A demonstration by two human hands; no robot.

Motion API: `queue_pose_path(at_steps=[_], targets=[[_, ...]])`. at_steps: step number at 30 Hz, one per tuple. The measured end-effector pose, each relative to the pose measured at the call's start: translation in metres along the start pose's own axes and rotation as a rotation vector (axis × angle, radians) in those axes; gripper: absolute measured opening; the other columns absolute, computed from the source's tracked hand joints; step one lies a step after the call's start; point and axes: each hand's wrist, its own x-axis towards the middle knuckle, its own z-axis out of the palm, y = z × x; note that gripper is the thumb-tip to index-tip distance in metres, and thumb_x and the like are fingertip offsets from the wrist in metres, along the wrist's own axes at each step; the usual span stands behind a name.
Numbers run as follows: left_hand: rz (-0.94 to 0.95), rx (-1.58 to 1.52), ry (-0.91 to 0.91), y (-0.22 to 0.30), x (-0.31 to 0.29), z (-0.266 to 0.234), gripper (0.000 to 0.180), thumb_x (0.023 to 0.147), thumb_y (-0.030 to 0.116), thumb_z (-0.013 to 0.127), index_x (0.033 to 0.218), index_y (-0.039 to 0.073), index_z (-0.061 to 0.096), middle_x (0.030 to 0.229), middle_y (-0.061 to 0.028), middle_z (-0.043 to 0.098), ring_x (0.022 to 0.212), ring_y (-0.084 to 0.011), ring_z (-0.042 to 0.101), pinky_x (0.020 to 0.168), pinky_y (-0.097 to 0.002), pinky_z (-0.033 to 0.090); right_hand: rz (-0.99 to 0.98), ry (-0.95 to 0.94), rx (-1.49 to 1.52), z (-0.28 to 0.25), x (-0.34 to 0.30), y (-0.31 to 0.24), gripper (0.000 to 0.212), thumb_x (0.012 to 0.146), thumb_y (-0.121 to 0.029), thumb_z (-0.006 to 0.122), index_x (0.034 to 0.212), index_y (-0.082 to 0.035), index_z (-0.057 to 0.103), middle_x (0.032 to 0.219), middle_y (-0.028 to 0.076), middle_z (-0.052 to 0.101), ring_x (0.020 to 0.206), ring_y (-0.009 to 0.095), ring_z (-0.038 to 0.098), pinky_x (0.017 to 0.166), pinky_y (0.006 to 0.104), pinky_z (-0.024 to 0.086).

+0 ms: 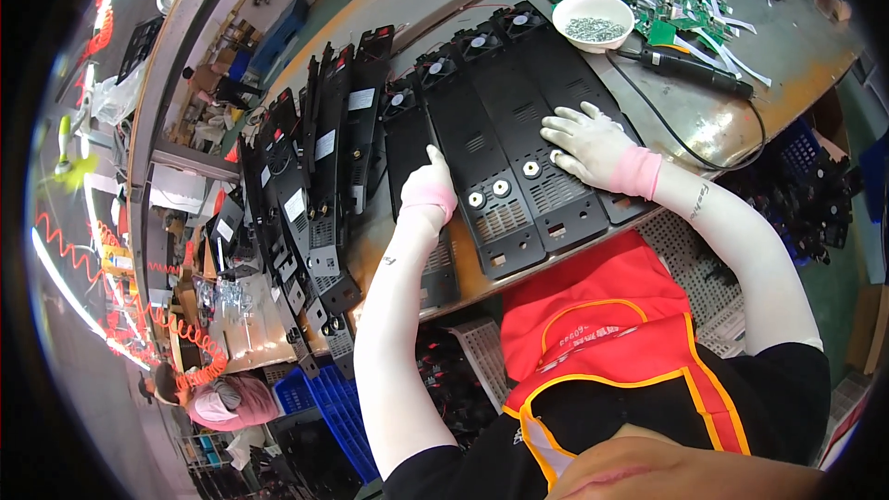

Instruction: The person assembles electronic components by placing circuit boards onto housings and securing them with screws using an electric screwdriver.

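Our black panels [507, 134] lie side by side at the counter's [787, 69] near edge, long axes running near to far, fans [480, 43] at the ends pointing away from us. Right hand [589, 143]: open, fingers spread flat on the rightmost panel. Left hand [429, 183]: partly curled at the left panels; we can't tell if it's gripping. White bowl [594, 6], off their far right corner, holds small silvery metal pieces [594, 31].

An orange coiled hose [206, 374] hangs near a pink-clad person [239, 404] beside blue crates [339, 415].
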Motion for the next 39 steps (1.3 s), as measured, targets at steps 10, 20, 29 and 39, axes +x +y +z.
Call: queue_pose_path(at_steps=[10, 20, 29, 39], targets=[[0.195, -1.082, 0.412, -0.054, -0.024, 0.034, 0.055, 0.091, 0.004, 0.048, 0.145, 0.004, 0.037, 0.102, -0.014, 0.067, 0.09, -0.0191, 0.066, 0.082, -0.0298, 0.052, -0.058, 0.03, 0.03, -0.003, -0.001, -0.003, 0.042, 0.095, -0.031, 0.05, 0.126, -0.003, 0.056, 0.134, 0.013, 0.053, 0.131, 0.027, 0.044, 0.108, 0.0447, 0.033], [0.114, -0.366, 0.538, -0.053, -0.2, 0.113, 0.057, 0.085, 0.014, 0.05, 0.14, 0.003, 0.043, 0.144, -0.0282, 0.035, 0.136, -0.0449, 0.031, 0.113, -0.0517, 0.025, -0.032, 0.266, 0.254, -0.056, -0.046, 0.044, 0.031, 0.088, -0.019, 0.058, 0.114, -0.005, 0.063, 0.117, 0.013, 0.061, 0.11, 0.031, 0.057, 0.097, 0.0395, 0.045], [0.046, -0.349, 0.699, -0.02, -0.168, 0.121, 0.05, 0.091, 0.027, 0.047, 0.135, 0.004, 0.05, 0.133, -0.0305, 0.047, 0.122, -0.047, 0.045, 0.107, -0.0528, 0.034, -0.039, 0.032, 0.063, -0.023, -0.08, -0.045, 0.058, 0.066, -0.039, 0.08, 0.115, -0.014, 0.061, 0.115, 0.014, 0.051, 0.109, 0.034, 0.051, 0.096, 0.0457, 0.041], [-0.022, -0.34, 0.822, -0.01, -0.158, 0.123, 0.046, 0.084, 0.018, 0.048, 0.128, 0.006, 0.058, 0.126, -0.0292, 0.054, 0.115, -0.0453, 0.053, 0.101, -0.0511, 0.041, -0.082, 0.012, -0.046, -0.025, -0.077, -0.043, 0.05, 0.068, -0.049, 0.076, 0.101, -0.013, 0.061, 0.106, 0.011, 0.052, 0.1, 0.028, 0.054, 0.089, 0.0421, 0.044]])
